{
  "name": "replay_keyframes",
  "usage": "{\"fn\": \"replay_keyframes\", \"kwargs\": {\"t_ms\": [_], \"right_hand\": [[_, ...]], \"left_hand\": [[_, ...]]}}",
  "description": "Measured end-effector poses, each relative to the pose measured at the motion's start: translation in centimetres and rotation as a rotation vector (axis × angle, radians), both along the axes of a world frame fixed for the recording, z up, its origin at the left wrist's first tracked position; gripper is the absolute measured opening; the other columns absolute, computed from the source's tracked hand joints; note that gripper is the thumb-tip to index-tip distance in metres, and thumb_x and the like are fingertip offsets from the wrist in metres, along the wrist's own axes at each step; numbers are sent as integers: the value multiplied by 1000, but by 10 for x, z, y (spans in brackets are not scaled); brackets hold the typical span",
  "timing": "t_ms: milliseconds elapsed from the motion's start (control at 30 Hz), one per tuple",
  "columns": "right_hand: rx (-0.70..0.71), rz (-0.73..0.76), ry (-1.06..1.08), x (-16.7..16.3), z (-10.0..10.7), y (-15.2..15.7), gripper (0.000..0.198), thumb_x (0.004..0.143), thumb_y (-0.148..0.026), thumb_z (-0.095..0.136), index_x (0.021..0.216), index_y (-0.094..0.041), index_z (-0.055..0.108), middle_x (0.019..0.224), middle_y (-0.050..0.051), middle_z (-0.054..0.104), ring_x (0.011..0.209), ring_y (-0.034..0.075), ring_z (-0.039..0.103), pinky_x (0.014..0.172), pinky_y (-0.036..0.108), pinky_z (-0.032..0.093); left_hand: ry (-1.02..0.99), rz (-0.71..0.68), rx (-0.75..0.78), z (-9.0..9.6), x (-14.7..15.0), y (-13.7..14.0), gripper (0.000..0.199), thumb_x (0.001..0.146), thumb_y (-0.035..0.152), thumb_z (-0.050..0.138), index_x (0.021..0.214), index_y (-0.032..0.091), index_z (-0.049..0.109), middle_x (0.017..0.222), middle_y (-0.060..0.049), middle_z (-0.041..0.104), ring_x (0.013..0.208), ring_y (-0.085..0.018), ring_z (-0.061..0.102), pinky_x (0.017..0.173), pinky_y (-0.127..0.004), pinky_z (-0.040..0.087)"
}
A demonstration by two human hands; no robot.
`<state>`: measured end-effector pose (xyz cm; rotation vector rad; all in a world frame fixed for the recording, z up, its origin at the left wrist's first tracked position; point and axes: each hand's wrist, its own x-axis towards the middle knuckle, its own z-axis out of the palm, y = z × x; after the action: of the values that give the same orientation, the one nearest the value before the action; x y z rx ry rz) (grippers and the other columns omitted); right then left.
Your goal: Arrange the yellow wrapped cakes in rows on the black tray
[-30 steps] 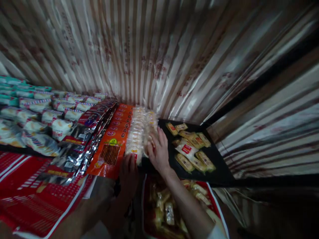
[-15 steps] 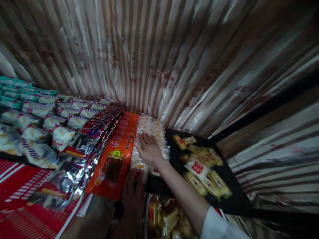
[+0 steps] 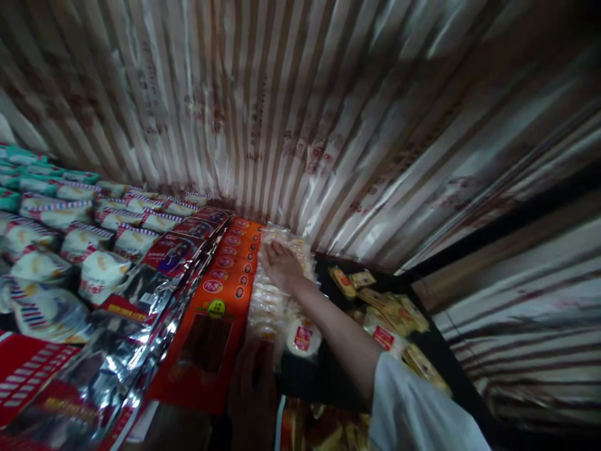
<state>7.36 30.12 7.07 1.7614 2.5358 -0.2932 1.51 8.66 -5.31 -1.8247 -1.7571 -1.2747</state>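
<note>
Two rows of clear-wrapped, white round snack packs [image 3: 267, 307] run away from me on a black surface. My right hand [image 3: 283, 268] lies flat on their far part, fingers stretched out and pointing up and left. At the near end, in shadow, my left hand [image 3: 253, 382] rests with fingers extended against the last packs and holds nothing I can see. One round white pack with a red label [image 3: 303, 338] lies face up at the near end of the right row. Left of the rows are orange snack packets [image 3: 216, 304] with a dark window.
Silvery and dark red packets [image 3: 154, 275] overlap further left, beside rows of white pouches [image 3: 101, 272] and green ones [image 3: 32, 166]. Yellowish wrapped snacks [image 3: 392, 307] lie scattered on the right. A striped plastic sheet [image 3: 282, 113] hangs behind. More wrapped pieces [image 3: 323, 432] sit below the front edge.
The view has shifted nearer, so the front goods sit lower. My right hand has slid slightly further along the packs, uncovering the red-labelled one. My left hand stays at the near end.
</note>
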Motion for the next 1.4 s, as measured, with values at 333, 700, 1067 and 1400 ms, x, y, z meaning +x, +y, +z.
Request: {"fn": "replay_keyframes", "kwargs": {"t_ms": [333, 700, 1067, 1400], "right_hand": [[61, -75, -45, 1, -12, 49, 56, 96, -49, 18, 141, -21, 34, 149, 10, 33, 136, 25, 31, 111, 45, 21], [249, -116, 184, 7, -16, 35, 52, 97, -45, 21, 137, -20, 43, 149, 10, 32, 140, 24, 21, 112, 47, 20], [622, -211, 728, 107, 1, -107, 37, 93, -36, 38, 119, -17, 57, 133, 12, 52, 126, 21, 45, 106, 44, 37], [265, -721, 511, 215, -63, -329, 34, 87, -30, 40, 109, -15, 61, 106, 14, 66, 96, 23, 63, 86, 39, 50]], "left_hand": [[-146, 58, -51, -2, 13, 0, 45, 85, 11, 51, 125, 29, 56, 121, -8, 60, 116, -24, 53, 94, -37, 46], [-1, -13, 16, -3, -3, 2, 44, 83, 16, 56, 126, 23, 55, 120, -9, 60, 115, -22, 52, 91, -35, 46], [-56, -175, -40, 21, -3, -15, 38, 82, 9, 47, 118, 18, 59, 124, -13, 54, 124, -25, 45, 100, -42, 42], [-87, -426, -209, 8, 8, -69, 29, 83, 10, 43, 101, 17, 64, 108, -9, 62, 108, -19, 55, 94, -39, 48]]}}
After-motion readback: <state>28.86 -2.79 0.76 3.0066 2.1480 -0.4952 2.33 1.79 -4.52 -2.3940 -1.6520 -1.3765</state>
